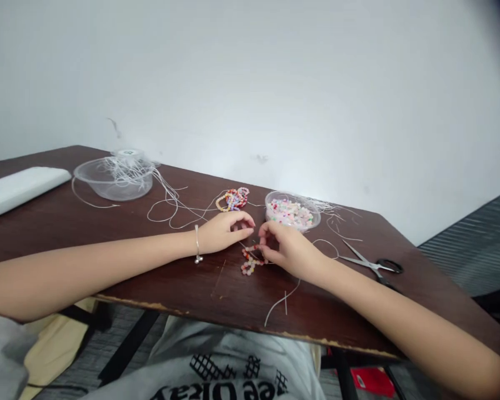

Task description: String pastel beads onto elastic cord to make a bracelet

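Note:
My left hand (223, 232), with a thin silver bracelet (197, 243) on its wrist, is curled at the middle of a dark wooden table (108, 261). Its fingertips face my right hand (285, 250), whose fingers pinch a short strand of multicoloured beads (249, 262). A clear plastic bowl of pastel beads (291, 212) stands just beyond my hands. A small pile of beaded bracelets (233, 199) lies beyond my left hand. Whether my left fingers hold a thin cord is too fine to tell.
Steel scissors with black handles (369, 264) lie at the right. A clear bowl (112, 182) tangled with white elastic cord and a spool (129, 155) stands at the back left, beside a white pad (20, 190). Loose cord pieces (281, 303) lie near the table's chipped front edge.

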The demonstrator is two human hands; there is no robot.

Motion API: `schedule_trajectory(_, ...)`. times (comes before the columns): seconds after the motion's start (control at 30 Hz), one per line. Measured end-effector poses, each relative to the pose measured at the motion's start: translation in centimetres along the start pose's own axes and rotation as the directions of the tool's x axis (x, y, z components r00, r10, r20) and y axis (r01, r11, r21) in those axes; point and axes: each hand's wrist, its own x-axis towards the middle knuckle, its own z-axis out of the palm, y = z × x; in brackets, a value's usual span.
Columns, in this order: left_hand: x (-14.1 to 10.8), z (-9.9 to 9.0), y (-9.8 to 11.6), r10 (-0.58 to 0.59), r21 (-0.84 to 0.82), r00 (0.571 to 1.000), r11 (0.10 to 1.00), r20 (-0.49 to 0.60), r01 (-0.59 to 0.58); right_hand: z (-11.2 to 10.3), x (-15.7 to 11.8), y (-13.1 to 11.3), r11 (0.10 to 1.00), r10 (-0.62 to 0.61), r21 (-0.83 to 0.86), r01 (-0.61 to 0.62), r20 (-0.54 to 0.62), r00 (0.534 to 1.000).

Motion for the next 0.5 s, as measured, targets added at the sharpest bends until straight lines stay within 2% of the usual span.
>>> schedule_trajectory(0.1, 0.7, -0.3, 2.1, 0.139, -0.138, 0.98, 0.983, 0.141, -0.12, -3.1, 0.0, -1.9, 0.994, -0.103, 0.036, 0.106, -0.073, 0.992)
schedule_trajectory(0.2, 2.7, -0.6, 5.1, 0.258, -0.36, 0.936, 0.919, 0.239, -0.161, -7.2, 0.1, -4.1, 0.976, -0.175, -0.135, 0.17, -0.031, 0.984)
schedule_trajectory(0.27, 4.3, -0.8, 6.9, 0.285, -0.531, 0.934, 0.837, 0.216, -0.133, -9.6, 0.2, -5.5, 0.934, -0.206, -0.304, 0.187, -0.033, 0.978)
schedule_trajectory(0.37, 5.9, -1.4, 8.9, 0.266, -0.661, 0.955, 0.741, 0.134, -0.114, -11.8, 0.1, -6.8, 0.845, -0.2, -0.525, 0.101, -0.135, 0.97)
schedule_trajectory(0.43, 6.1, -1.8, 9.4, 0.209, -0.635, 0.968, 0.769, 0.141, -0.074, -12.1, 0.0, -6.9, 0.822, -0.148, -0.569, 0.02, -0.181, 0.972)
schedule_trajectory(0.5, 5.8, -1.9, 9.3, 0.094, -0.548, 0.984, 0.836, 0.154, 0.005, -11.7, -0.1, -6.4, 0.833, -0.091, -0.553, -0.029, -0.188, 0.978)
